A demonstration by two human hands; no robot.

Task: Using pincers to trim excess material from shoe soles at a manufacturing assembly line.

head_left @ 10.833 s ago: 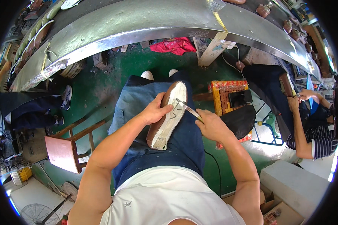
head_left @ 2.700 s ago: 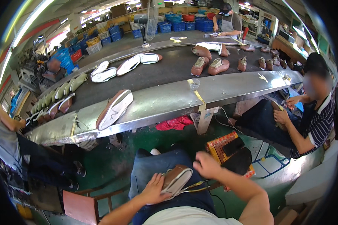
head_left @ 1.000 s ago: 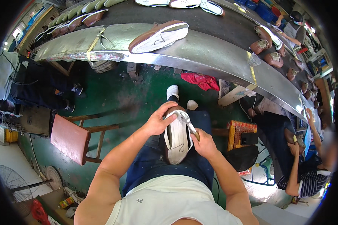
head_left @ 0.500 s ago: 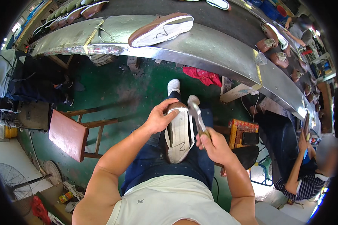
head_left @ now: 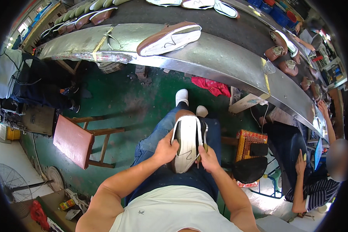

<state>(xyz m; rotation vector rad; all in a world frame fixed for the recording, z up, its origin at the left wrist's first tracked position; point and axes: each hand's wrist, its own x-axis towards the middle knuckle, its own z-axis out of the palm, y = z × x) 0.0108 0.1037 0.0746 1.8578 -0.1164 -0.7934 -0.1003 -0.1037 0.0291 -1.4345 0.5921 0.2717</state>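
We've got a shoe [head_left: 186, 149] sole-up on our lap, white sole facing the cam, toe end toward our belly, heel end out over the knees. Our left hand [head_left: 165, 149] is on its left edge, fingers curled and clamped round the side of the sole. Our right hand [head_left: 208, 159] sits at the shoe's right edge, fingers closed on a thin tool [head_left: 203, 140] w/ a yellowish grip; its metal end runs up along the sole's right rim, touching or just beside it, can't tell which. Dark upper shows as a band round the white sole.

Under the shoe: blue jeans [head_left: 154, 143], white sneakers [head_left: 181, 96] on the green floor [head_left: 116, 100]. To our left a small wooden stool [head_left: 75, 141] w/ reddish seat, well apart from us. To our right, near the knee, an orange-yellow crate [head_left: 251, 139] and a black seat [head_left: 250, 169].

Ahead, a long metal conveyor edge [head_left: 220, 62] curves across; another shoe [head_left: 170, 37], brown w/ white sole, lies on it on its side. More shoes [head_left: 284, 52] further along the belt. A red rag [head_left: 212, 86] lies on the floor below it. Another person [head_left: 313, 189] in a striped top sits at far right.
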